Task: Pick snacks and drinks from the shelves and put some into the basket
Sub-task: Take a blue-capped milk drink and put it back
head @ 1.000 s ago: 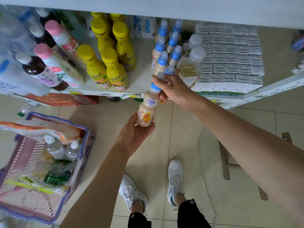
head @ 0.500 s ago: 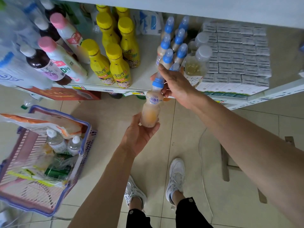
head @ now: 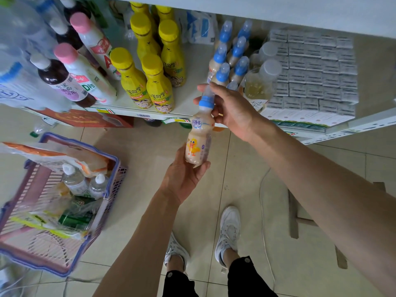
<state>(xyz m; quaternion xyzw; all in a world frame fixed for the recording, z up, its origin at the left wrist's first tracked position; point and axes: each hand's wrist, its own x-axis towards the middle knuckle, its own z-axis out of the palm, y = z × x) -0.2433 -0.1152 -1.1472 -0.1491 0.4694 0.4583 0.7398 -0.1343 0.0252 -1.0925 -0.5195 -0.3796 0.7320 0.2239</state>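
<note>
Held milk drink reads "好益多" above a duck; yellow bottles show "同学"; pink-capped bottle carries "D钙", another a red "A"; white tag reads "茶"

Both bare forearms reach forward and up from the bottom of the view. The left hand is turned palm up, its fingers and thumb cupped around the base of a bottle. The right hand comes in from the right, back of the hand toward the camera, fingers curled and pinching the bottle's cap end between thumb and fingertips.
</note>
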